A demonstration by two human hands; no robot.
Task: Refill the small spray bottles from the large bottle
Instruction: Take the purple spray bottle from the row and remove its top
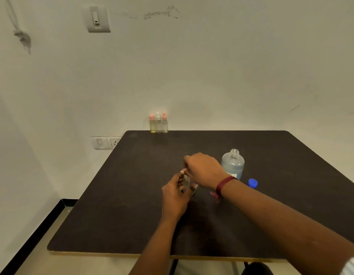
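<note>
In the middle of the dark table (116, 205) my left hand (175, 193) grips a small clear spray bottle (186, 182) standing upright. My right hand (204, 167) is over the bottle's top, fingers curled down onto it; the top itself is hidden. The large clear bottle (233, 163) stands uncapped just right of my right hand. Its blue cap (252, 183) lies on the table beside it. Three small spray bottles (158, 124) stand in a row at the table's far edge, two with pink caps, one clear.
A white wall runs behind the table, with a socket plate (106, 142) near the far left corner. A small pink thing (215, 195) lies on the table under my right wrist. The floor drops away to the left.
</note>
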